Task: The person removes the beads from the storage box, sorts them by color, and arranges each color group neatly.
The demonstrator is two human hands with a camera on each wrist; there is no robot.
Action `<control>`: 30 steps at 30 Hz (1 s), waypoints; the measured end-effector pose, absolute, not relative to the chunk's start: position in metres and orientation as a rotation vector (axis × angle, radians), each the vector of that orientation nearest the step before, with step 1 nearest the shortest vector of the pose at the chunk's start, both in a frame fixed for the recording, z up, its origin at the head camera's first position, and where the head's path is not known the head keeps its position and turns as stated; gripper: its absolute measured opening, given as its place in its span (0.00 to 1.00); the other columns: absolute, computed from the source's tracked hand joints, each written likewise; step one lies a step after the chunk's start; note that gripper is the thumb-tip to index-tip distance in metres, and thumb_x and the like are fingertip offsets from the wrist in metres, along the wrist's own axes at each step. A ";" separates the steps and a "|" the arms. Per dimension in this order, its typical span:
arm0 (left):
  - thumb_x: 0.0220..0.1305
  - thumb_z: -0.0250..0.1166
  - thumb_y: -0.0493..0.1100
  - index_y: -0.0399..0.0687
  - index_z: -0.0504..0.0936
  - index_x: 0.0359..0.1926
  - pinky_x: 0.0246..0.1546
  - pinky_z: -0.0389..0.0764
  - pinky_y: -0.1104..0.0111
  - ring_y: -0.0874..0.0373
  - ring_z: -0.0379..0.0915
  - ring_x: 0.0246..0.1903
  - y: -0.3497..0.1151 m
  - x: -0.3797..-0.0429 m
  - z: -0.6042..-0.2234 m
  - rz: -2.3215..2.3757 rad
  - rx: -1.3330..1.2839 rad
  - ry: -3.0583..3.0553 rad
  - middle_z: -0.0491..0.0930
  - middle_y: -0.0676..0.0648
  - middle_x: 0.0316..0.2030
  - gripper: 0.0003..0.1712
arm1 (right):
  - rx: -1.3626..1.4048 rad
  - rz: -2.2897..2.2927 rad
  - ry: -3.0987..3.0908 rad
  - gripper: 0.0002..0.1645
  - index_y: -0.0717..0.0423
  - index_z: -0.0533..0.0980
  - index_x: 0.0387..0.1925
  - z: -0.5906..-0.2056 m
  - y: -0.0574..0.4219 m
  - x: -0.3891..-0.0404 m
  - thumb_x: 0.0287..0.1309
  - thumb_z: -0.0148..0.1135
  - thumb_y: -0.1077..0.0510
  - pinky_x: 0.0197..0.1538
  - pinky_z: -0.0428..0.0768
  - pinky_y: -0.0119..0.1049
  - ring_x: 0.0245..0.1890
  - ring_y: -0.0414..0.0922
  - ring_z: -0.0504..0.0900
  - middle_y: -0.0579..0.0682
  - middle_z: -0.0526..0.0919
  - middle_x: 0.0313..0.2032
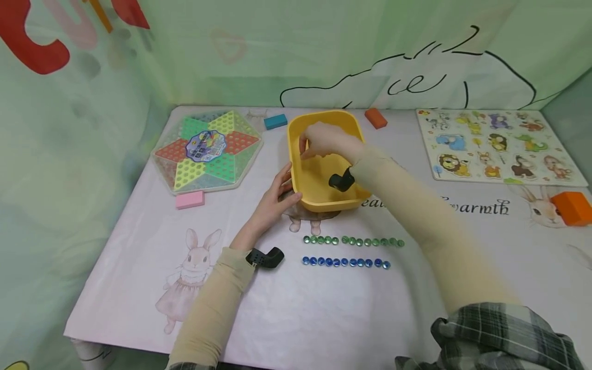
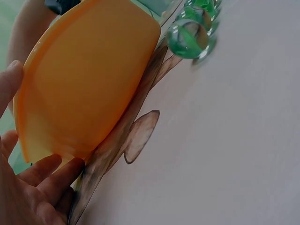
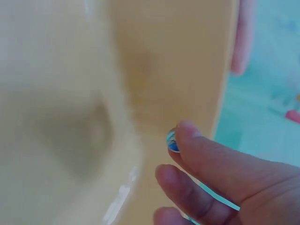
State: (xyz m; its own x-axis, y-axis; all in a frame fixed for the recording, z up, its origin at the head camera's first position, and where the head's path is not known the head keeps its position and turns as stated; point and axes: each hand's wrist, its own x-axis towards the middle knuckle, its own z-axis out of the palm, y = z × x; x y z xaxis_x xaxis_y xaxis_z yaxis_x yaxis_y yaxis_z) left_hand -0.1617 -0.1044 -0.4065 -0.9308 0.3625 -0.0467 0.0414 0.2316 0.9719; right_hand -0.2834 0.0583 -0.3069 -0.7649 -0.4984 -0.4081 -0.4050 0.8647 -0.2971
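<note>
A yellow plastic bin (image 1: 324, 200) stands on the table in the head view. Inside it my right hand (image 1: 324, 140) pinches a small blue glass marble (image 3: 172, 140) between thumb and forefinger, near the left wall. The fingers of my left hand (image 1: 276, 198) are spread against the outside of that same wall. The left wrist view has those fingertips touching the bin's side and lower corner. Closer to me lie a row of green marbles (image 1: 367, 242) and, below it, a row of blue marbles (image 1: 344, 262).
At the back left lies a star-patterned Chinese checkers board (image 1: 208, 149), with a pink block (image 1: 189, 200) by its front edge. Blue (image 1: 275, 122) and orange (image 1: 376, 118) blocks flank the bin's far end. An animal puzzle board (image 1: 499, 146) and a larger orange block (image 1: 573, 208) are at right.
</note>
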 end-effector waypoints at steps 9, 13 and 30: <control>0.66 0.56 0.47 0.70 0.41 0.71 0.66 0.58 0.57 0.52 0.56 0.66 -0.104 -0.161 -0.401 1.742 0.336 2.229 0.51 0.48 0.70 0.42 | -0.822 -0.352 2.632 0.11 0.52 0.78 0.38 -0.288 0.077 -0.252 0.57 0.62 0.51 0.32 0.69 0.34 0.30 0.45 0.71 0.50 0.78 0.30; 0.66 0.55 0.44 0.61 0.41 0.73 0.66 0.57 0.56 0.49 0.55 0.67 -0.103 -0.154 -0.385 1.739 0.348 2.215 0.50 0.44 0.71 0.42 | -0.841 -0.424 2.649 0.11 0.53 0.78 0.38 -0.282 0.088 -0.238 0.56 0.63 0.51 0.32 0.68 0.34 0.28 0.46 0.71 0.50 0.78 0.27; 0.66 0.55 0.43 0.58 0.42 0.73 0.66 0.56 0.56 0.48 0.55 0.66 -0.102 -0.150 -0.378 1.758 0.358 2.219 0.51 0.43 0.70 0.41 | -0.846 -0.681 2.703 0.09 0.53 0.80 0.36 -0.286 0.143 -0.169 0.52 0.66 0.55 0.27 0.69 0.33 0.23 0.42 0.69 0.45 0.75 0.21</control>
